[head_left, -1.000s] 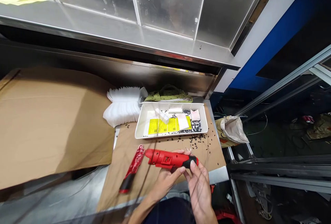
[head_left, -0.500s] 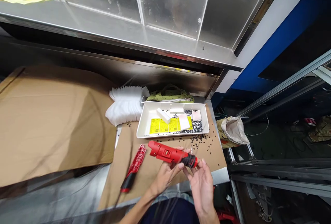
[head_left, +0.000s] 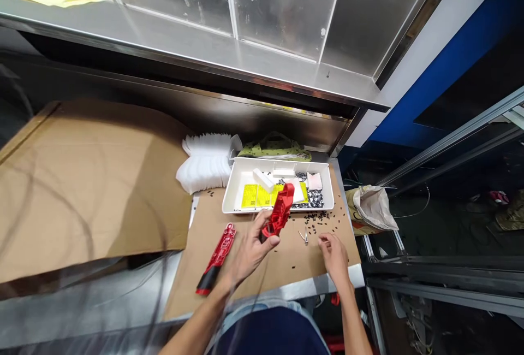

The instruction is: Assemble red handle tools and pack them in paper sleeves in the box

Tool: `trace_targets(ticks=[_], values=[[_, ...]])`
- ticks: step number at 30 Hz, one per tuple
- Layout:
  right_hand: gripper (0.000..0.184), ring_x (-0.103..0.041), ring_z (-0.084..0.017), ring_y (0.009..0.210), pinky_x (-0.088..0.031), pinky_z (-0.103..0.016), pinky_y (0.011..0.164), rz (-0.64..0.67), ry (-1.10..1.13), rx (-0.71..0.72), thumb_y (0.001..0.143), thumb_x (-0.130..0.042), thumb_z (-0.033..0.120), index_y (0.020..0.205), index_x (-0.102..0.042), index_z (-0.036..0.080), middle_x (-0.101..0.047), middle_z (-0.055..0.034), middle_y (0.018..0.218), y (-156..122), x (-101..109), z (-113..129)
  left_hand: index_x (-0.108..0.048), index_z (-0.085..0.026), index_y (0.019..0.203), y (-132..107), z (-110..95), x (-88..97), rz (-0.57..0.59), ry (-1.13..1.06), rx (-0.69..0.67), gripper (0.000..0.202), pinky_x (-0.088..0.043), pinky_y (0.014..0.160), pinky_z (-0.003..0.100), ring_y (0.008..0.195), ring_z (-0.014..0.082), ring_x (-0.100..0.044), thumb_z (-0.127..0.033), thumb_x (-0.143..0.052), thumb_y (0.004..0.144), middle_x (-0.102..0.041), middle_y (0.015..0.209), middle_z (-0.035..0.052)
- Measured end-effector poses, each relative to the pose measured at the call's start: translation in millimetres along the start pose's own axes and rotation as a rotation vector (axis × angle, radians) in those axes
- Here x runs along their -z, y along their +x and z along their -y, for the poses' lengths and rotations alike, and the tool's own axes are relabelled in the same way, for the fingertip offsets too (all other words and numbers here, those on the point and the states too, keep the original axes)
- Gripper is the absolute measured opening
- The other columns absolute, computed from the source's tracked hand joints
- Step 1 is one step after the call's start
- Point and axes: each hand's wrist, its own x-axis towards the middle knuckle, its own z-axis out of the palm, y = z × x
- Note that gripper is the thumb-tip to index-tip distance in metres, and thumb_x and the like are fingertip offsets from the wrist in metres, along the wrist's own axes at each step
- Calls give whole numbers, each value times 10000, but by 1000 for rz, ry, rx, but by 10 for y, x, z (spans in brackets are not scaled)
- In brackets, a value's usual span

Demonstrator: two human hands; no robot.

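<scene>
My left hand (head_left: 250, 248) is closed around the lower end of a red plastic tool housing (head_left: 279, 215), which stands tilted up toward the white tray (head_left: 233, 196). My right hand (head_left: 333, 254) rests on the brown cardboard sheet (head_left: 286, 265) to the right, fingers curled down among small black screws (head_left: 317, 228); whether it pinches one I cannot make out. Small metal tweezers (head_left: 303, 236) lie between the two hands. A second red and black housing half (head_left: 216, 258) lies flat on the cardboard to the left of my left hand.
The tray holds yellow labels, white pieces and more screws. A stack of white foam sheets (head_left: 203, 165) and a green bag (head_left: 274, 149) sit behind it. A large cardboard panel (head_left: 82, 180) covers the left of the steel bench. A crumpled paper bag (head_left: 370, 207) hangs off the right edge.
My right hand let go of the red housing and moved right, down to the screws. My left hand swung the housing from level to pointing up toward the tray.
</scene>
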Motion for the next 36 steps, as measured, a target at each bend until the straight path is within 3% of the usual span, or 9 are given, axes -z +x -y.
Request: trace_targets(ticks=[3,6,9,14,17,20,24,28,36], values=[[166,-695,-218,907,-473,-299,792,97,-122,21,903,-580,232,1023,-694,235,-717,-67,1029,158,-274,52,-626,-211,1320,64,-129,-21,100,-19,-34,796,-479,1039,408,1036,286,-703,-725,-728,721,-759,1096,116],[144,-692,-229,937,-454,-293,794,154,-211,21,871,-653,199,1009,-678,230,-715,-88,1038,270,-523,142,-605,-207,1359,53,-252,-105,119,-120,6,795,-532,756,293,763,188,-689,-716,-707,757,-746,1140,125],[85,-700,-232,892,-458,-300,788,156,-225,9,875,-632,176,949,-669,193,-721,-122,992,340,-617,172,-641,-192,1328,-21,-314,-180,168,-381,198,683,-435,534,219,577,95,-572,-675,-641,846,-723,1204,141],[276,-696,-215,798,-506,-311,764,43,-74,4,918,-511,279,1106,-658,141,-726,-101,875,282,-358,149,-745,-186,1168,-145,-328,-261,279,-892,627,358,-450,489,153,537,47,-540,-438,-605,955,-710,1286,145],[538,-708,-197,840,-549,-309,756,-50,106,1,955,-427,418,1369,-515,87,-733,-114,973,103,9,178,-767,-181,1120,-193,-368,-329,298,-997,725,315,-528,584,150,638,78,-683,-383,-573,975,-776,1160,108],[551,-723,-223,926,-569,-317,763,-177,516,-19,881,-616,511,1270,-592,122,-746,-132,1034,-176,438,262,-774,-118,1094,-240,-415,-401,300,-995,718,398,-584,847,245,902,163,-771,-392,-498,1007,-807,1037,101],[433,-744,-217,882,-585,-301,747,-366,785,53,794,-799,348,1159,-636,180,-770,-103,1006,-603,825,457,-762,-73,1079,-308,-421,-468,266,-995,741,436,-514,1079,395,1293,281,-613,-437,-545,979,-803,1061,93],[373,-746,-211,822,-590,-291,681,-508,717,312,832,-770,248,1173,-636,181,-768,-83,926,-923,853,693,-755,-132,987,-394,-424,-527,218,-1055,692,313,-457,1145,489,1346,327,-561,-412,-755,846,-809,1000,101],[205,-694,-220,831,-514,-336,683,-561,313,691,843,-764,241,1019,-659,254,-756,-44,880,-1130,700,949,-661,-212,1211,-583,-494,-661,222,-1001,580,522,-539,1008,308,1001,192,-754,-358,-871,757,-783,987,64]])
